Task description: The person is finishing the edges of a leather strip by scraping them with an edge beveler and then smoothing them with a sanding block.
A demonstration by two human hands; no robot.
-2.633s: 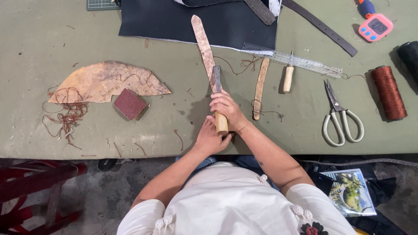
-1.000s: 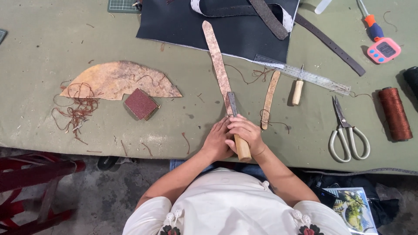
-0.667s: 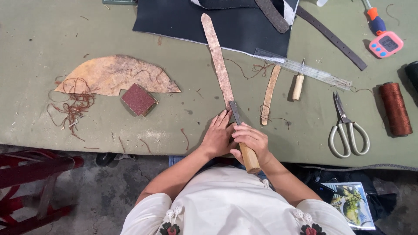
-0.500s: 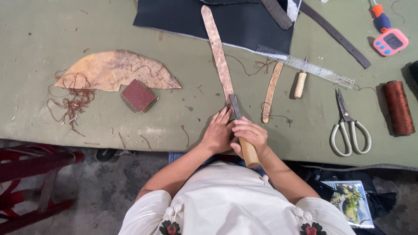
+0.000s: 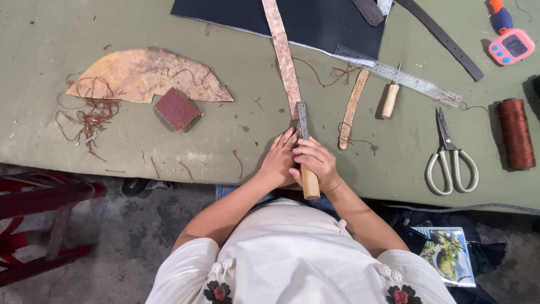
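Right hand (image 5: 316, 162) wraps a wooden-handled knife (image 5: 305, 147), fingers clamped round the handle; the butt end of the handle sticks out toward the person's body. Blade points away from the person, up the desk (image 5: 67, 146), long axis running near to far with a slight lean. Blade tip meets the near end of a long tan leather strip (image 5: 283, 56).

Leather strip taken as landmark. It lies lengthwise near to far, near end at the knife blade, far end over a dark leather sheet (image 5: 315, 22). Left hand (image 5: 279, 159) lies flat on the desk just left of the strip's near end, fingers together and pressed against the knife and the right hand.

Right of the strip: a shorter, narrow tan strip (image 5: 352, 107), then an awl with a pale wooden handle (image 5: 389, 98), a clear ruler (image 5: 402, 79) lying aslant, scissors (image 5: 450, 157), and a spool of brown thread (image 5: 514, 134) farthest right. Left of the strip: a reddish sanding block (image 5: 177, 108), a curved leather offcut (image 5: 143, 76), a tangle of brown thread scraps (image 5: 90, 112).
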